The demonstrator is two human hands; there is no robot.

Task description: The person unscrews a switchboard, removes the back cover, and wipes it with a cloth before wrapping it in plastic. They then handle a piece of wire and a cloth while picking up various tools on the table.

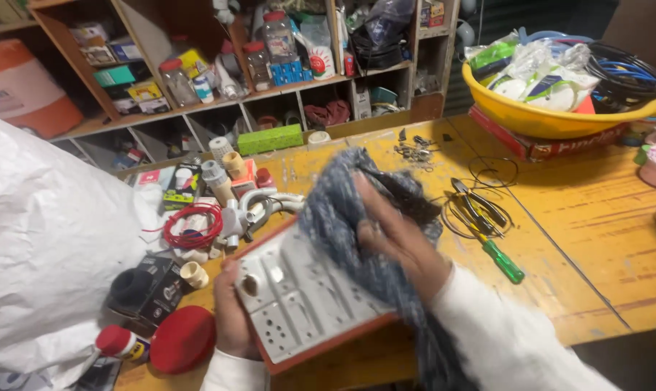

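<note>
At upper right a yellow basin [552,119] holds bags and cables, while the left hand [230,318] grips a grey perforated plate [299,297] and the right hand [400,239] presses a blue-grey cloth [342,210] onto it.

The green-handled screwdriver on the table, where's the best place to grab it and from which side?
Probably by the green handle of the screwdriver, coming from above on the near right, where the wooden table is bare. It lies flat, handle toward the table's near edge; its shaft runs up into the loops of black wire and the pliers, so that end is cluttered. The right hand is nearest.
</note>
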